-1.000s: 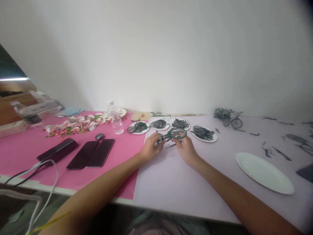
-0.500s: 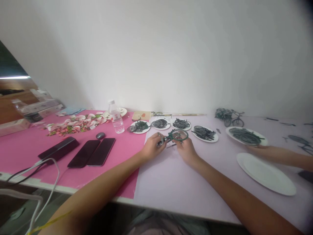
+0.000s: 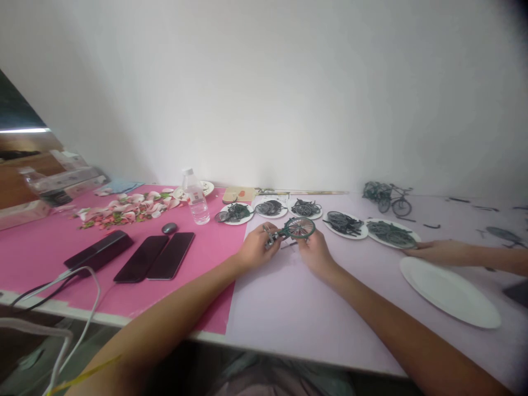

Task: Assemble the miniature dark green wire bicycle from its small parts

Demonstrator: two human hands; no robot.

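Observation:
Between my hands is a partly built toy bicycle, held above the lilac part of the table. Its dark green spoked wheel (image 3: 300, 227) lies nearly flat toward me, joined to a small dark frame piece (image 3: 275, 236) on the left. My left hand (image 3: 256, 247) is closed around the frame end, with the fingertips partly covering it. My right hand (image 3: 317, 254) pinches the near right rim of the wheel. A thin dark strip (image 3: 289, 245) lies on the table just beneath. Behind my hands, several white plates hold loose dark wheels and parts, including a pile (image 3: 306, 208).
On the right, a co-worker's hand (image 3: 427, 251) holds a plate of green parts (image 3: 391, 233); a bare oval plate (image 3: 451, 294) lies nearer. A finished toy bicycle (image 3: 396, 201) stands behind. Left are a water bottle (image 3: 196, 198), phones (image 3: 171, 256), a black box (image 3: 99, 253) and petals (image 3: 127, 209).
The co-worker's hand has moved the plate of green parts left, beside the row of plates. The wheel in my hands has shifted slightly left; my grip looks the same.

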